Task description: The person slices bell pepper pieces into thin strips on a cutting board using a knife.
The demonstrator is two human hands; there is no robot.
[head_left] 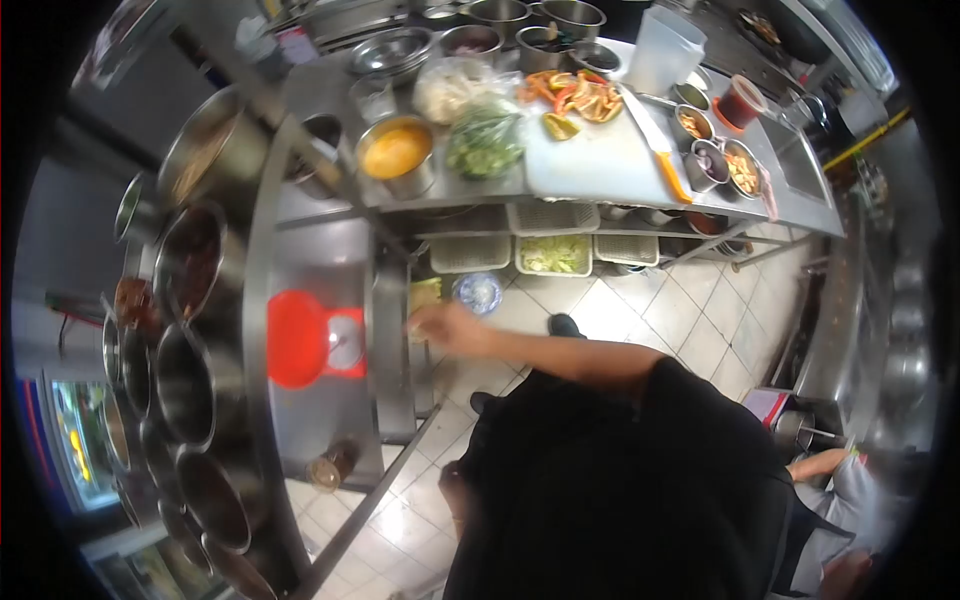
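My right hand (452, 330) is stretched out to the left at the end of a bare forearm, above the gap between the steel counters. Its fingers are smeared by motion, so I cannot tell what they hold. Close beside it are a yellowish item (425, 293) and a blue-and-white container (478, 293). My left hand (455, 492) hangs low beside my black clothing, with its fingers mostly hidden. Left of my right hand, a red-orange bowl (296, 338) and a red scale with a round pale plate (346, 342) stand on a steel surface.
A brown jar (332, 467) stands near the steel surface's front edge. Several large pots (186, 385) line the left. Across the prep table lie a white cutting board (590, 165), an orange-handled knife (662, 155) and bagged greens (487, 138). Another person (835, 505) is at lower right.
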